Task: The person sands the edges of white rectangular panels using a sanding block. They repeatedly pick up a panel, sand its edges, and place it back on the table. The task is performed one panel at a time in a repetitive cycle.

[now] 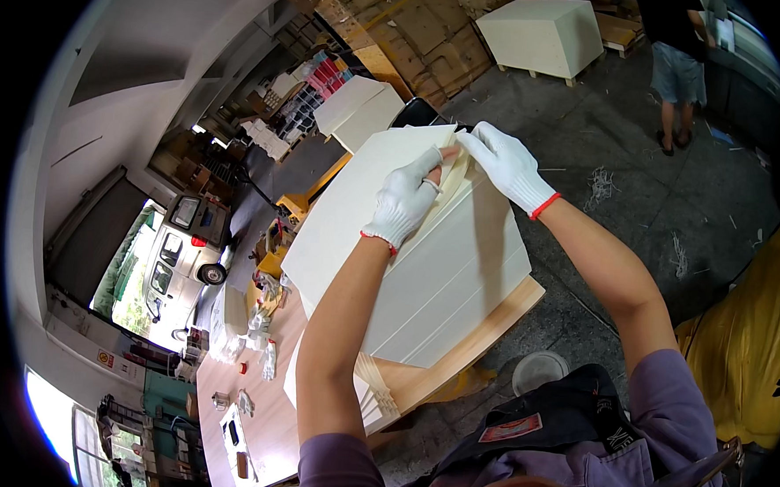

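Concrete floor (573, 116), grey: shreds of pale scrap scattered toward the right.

Van (168, 263), one, light-coloured: beyond the doorway at left, a rear wheel and red lamp visible.

Counter (280, 414), one, brown wood-toned top: runs from lower left toward the middle.

Pale block (542, 40), one, large, white: on low feet on the floor, in the background.

Yellow cover (751, 333), one, creased: at far right.

Person (677, 69), one, dark top and light shorts: standing at upper right, well apart from the work.

Stack of white panels (357, 206), one: centre of view, directly before the wearer, long seams along its near side. Light wood ledge (501, 315) beneath its near side.

Small stack of pale pieces (373, 393), one: on the counter, beside the left forearm.

Round container (540, 372), one, pale: below the ledge, near the dark apron.

Left hand (403, 196), white knit glove, red cuff: over the top of the panels at the upper edge; fingers bent about a loose cream layer (452, 178), firmness of hold cannot be told.

Right hand (504, 166), matching glove: at the far corner of the same edge; fingers pointed inward, whether clamped or merely touching cannot be told.

Red cap-like item (242, 368), one, small: on the counter.
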The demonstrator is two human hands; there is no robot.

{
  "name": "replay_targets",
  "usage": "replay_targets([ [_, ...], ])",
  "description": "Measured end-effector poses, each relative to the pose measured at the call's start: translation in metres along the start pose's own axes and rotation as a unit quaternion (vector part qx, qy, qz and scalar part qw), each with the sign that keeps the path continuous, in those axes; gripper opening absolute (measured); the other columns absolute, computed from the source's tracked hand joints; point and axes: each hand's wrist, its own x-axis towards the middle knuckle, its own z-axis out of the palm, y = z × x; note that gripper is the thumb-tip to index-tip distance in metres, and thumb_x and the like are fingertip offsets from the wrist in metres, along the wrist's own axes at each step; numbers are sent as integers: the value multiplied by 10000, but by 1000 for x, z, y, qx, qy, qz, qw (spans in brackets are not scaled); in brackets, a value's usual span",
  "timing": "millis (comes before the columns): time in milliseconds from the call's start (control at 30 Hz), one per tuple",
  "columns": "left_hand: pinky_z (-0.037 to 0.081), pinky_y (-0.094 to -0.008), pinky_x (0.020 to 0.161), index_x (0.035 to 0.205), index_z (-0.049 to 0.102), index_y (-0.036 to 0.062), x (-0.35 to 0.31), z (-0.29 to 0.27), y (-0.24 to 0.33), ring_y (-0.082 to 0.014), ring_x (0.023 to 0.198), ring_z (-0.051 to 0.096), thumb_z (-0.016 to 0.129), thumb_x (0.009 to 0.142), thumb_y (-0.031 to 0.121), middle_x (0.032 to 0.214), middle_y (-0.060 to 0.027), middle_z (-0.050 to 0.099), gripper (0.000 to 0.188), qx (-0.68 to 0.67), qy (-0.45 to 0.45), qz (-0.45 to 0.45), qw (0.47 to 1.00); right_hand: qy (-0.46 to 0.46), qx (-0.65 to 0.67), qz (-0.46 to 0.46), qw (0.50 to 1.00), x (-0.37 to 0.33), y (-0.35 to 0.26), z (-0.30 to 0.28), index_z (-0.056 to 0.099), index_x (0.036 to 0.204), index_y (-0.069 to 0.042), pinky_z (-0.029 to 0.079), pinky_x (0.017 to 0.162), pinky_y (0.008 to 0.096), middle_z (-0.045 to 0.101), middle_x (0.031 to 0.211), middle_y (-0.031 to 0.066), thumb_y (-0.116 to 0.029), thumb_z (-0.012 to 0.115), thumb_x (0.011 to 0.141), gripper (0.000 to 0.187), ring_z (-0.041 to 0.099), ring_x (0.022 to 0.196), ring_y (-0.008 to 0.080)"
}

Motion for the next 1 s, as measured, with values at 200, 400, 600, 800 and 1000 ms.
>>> replay_targets([
  [200,536,-356,949,1338,682,170,-2,1,5,-258,1051,718,719,970,245,1172,-133,763,377,61,-18,0,998,31,0,-19,999,2,8,7,610,994,-69,490,786,455,693,905,165,-558,481,1072,511,664,871,370],
  [400,539,-372,954,1350,682,190,-2,2,5,-276,1049,718,776,942,276,1163,-137,763,428,34,-23,-6,999,15,27,-16,999,2,6,3,618,979,-52,487,784,451,682,892,169,-565,500,1061,534,652,862,377],
  [600,537,-380,935,1393,672,255,-11,0,11,-284,1029,713,774,944,265,1126,-137,753,461,56,-15,7,998,-21,102,17,994,6,21,-20,620,935,-42,456,658,352,617,787,78,-594,518,1051,573,572,692,171],
  [800,520,-370,908,1406,668,257,-7,-2,2,-254,978,683,780,942,271,1051,-120,731,477,50,-20,13,998,-25,110,56,992,5,28,-25,624,937,-44,454,626,320,623,788,48,-595,523,1047,572,560,661,132],
  [1000,503,-348,901,1414,667,239,-6,-2,1,-217,940,643,778,944,275,989,-99,694,485,42,-22,13,999,-36,86,75,993,3,27,-27,638,950,-39,464,650,332,637,797,56,-587,511,1048,572,572,670,149],
])
